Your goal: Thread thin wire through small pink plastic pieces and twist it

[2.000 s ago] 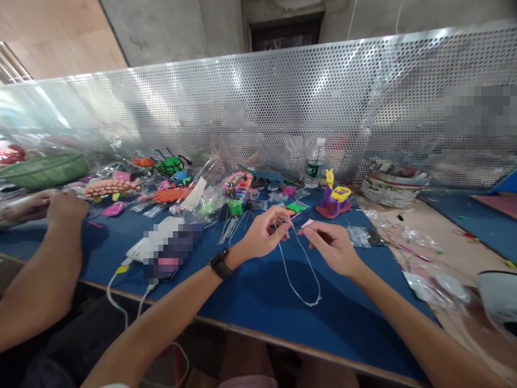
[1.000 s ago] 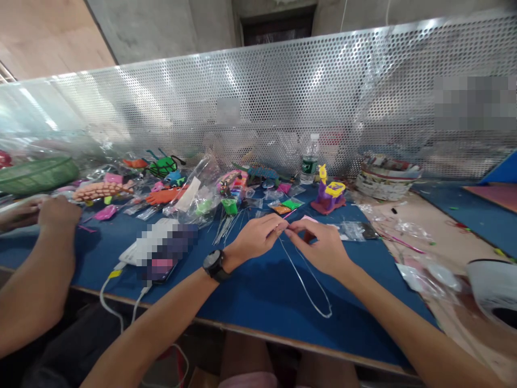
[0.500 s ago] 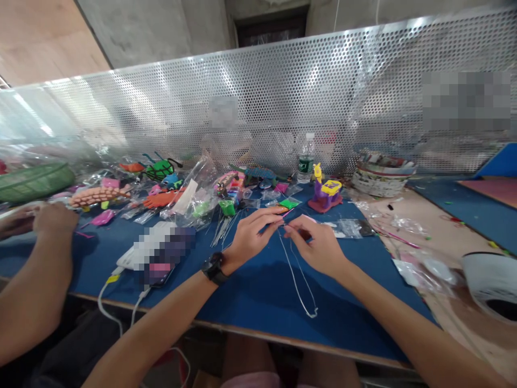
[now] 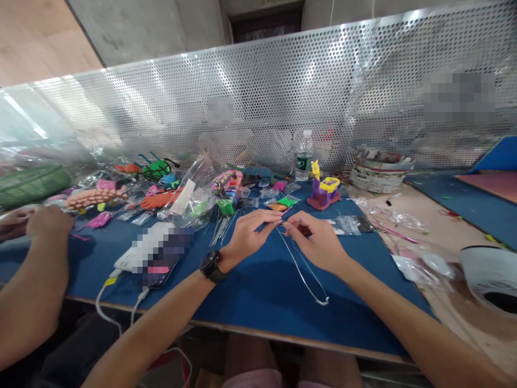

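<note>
**Close, Fine Work at the Pinch**

My left hand (image 4: 251,237) and right hand (image 4: 315,240) nearly meet above the blue table (image 4: 250,304), each narrowed to a thumb-and-finger pinch on the pale wire (image 4: 322,303). It hangs from between them in a long loop, its crimped-looking lower end toward me and to my right. Whether that end touches the table, I cannot tell.

I judge the step in hand to be shaping or joining the strands at my fingertips; how they cross there is too small to see. The next move, as I read it, calls for a firm left pinch as an anchor while the right turns the strand.

Straight wires (image 4: 220,233) lie beyond my left hand; a purple-and-yellow figure (image 4: 325,191) stands beyond my right.
</note>
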Tool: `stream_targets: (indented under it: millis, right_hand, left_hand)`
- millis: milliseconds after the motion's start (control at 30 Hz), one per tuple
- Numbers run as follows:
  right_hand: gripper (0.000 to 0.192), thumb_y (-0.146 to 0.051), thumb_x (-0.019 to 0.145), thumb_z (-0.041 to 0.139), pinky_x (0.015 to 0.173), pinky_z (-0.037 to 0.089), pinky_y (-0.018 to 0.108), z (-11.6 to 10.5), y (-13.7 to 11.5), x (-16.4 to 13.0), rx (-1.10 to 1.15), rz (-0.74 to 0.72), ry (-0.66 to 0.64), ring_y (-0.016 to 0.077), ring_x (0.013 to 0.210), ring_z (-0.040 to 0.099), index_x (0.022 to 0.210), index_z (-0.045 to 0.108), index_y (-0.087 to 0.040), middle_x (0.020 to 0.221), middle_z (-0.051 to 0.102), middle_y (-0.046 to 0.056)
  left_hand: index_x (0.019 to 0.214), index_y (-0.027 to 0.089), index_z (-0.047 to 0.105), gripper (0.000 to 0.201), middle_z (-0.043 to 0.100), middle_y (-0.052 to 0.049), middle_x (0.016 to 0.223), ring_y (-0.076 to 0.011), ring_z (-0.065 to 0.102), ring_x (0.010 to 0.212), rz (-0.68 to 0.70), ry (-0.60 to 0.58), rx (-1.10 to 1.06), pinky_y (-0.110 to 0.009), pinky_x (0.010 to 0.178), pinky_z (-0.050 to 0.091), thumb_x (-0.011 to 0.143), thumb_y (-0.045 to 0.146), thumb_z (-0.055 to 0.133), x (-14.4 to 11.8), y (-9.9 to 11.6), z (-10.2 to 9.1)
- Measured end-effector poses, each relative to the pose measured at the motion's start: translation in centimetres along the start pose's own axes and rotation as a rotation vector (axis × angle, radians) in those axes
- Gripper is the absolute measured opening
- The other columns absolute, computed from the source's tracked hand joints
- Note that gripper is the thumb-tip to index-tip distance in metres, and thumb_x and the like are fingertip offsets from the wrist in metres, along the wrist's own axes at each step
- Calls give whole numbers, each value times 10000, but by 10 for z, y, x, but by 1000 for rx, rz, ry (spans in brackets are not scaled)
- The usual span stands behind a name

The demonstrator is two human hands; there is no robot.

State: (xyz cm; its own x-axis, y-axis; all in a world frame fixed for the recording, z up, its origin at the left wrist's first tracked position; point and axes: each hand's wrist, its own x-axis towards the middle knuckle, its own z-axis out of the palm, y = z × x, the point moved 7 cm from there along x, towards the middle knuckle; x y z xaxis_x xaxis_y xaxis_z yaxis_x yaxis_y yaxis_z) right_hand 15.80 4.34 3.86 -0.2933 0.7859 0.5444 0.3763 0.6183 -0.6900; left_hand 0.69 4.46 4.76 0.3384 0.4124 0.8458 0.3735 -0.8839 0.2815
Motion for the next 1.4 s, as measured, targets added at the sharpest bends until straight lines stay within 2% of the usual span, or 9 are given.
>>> stream_targets:
  millis: [200, 300, 500, 600, 733, 867, 967, 1133, 1400]
  right_hand:
    - [279, -417, 994, 482, 468, 476, 227, 0, 13, 1, 344, 101, -3, 72, 456, 539, 1106, 614, -198, 875, 740, 36]
    - [322, -408, 1004, 452, 458, 474, 225, 3, 11, -1, 422, 83, -16, 61, 447, 539, 1208, 597, -206, 947, 746, 58]
    - [356, -375, 1007, 412, 479, 497, 236, 2, 6, -2, 525, 68, 12, 61, 453, 561, 1246, 628, -225, 1035, 743, 73]
    - [345, -382, 997, 448, 444, 478, 221, 3, 8, -3, 409, 64, 22, 60, 434, 551, 1240, 653, -247, 994, 751, 53]
    - [235, -361, 946, 574, 461, 476, 222, 0, 5, -3, 103, -8, 74, 82, 430, 565, 1064, 750, -258, 718, 732, -10]
    - [178, -332, 897, 644, 544, 534, 255, -7, -2, -6, -49, -137, 171, 104, 492, 610, 1001, 764, -252, 843, 776, 8]
    - [222, -348, 862, 689, 578, 560, 274, -7, -5, -8, -114, -227, 187, 119, 521, 630, 1051, 753, -250, 922, 785, 29]
    - [189, -348, 925, 616, 594, 557, 262, -10, -7, -14, -200, -251, 293, 128, 572, 645, 989, 773, -265, 834, 772, 27]
    - [175, -365, 916, 614, 553, 543, 244, -7, -4, -12, -166, -152, 358, 124, 548, 635, 904, 730, -234, 754, 732, 19]
  left_hand:
    - [926, 197, 726, 124, 771, -43, 903, -160, 739, 818, -297, 177, -101, -258, 706, 620, 890, 310, 689, -6, -14, -3]
    - [888, 189, 708, 137, 762, -41, 880, -155, 737, 791, -369, 252, -153, -239, 671, 613, 868, 324, 714, -11, -21, -4]
    - [844, 169, 634, 195, 763, -71, 913, -169, 745, 805, -482, 330, -270, -273, 704, 616, 863, 343, 721, -15, -25, -2]
    - [838, 172, 606, 203, 767, -84, 978, -171, 750, 808, -468, 324, -331, -295, 718, 625, 871, 343, 710, -13, -23, -1]
    - [846, 165, 600, 214, 768, -106, 985, -204, 751, 911, -455, 302, -369, -300, 729, 629, 862, 340, 721, -12, -21, 1]
    - [831, 157, 596, 212, 771, -107, 954, -197, 755, 870, -485, 306, -408, -295, 733, 627, 874, 333, 706, -12, -19, 3]
    - [831, 153, 610, 204, 769, -108, 941, -190, 753, 843, -493, 286, -384, -293, 736, 623, 889, 331, 689, -12, -14, 4]
    - [853, 162, 638, 171, 765, -98, 942, -196, 746, 880, -446, 253, -328, -262, 691, 613, 900, 322, 676, -13, -4, 6]
    - [880, 168, 659, 106, 756, -72, 935, -134, 720, 694, -371, 238, -328, -248, 649, 605, 891, 270, 685, -14, -2, 9]
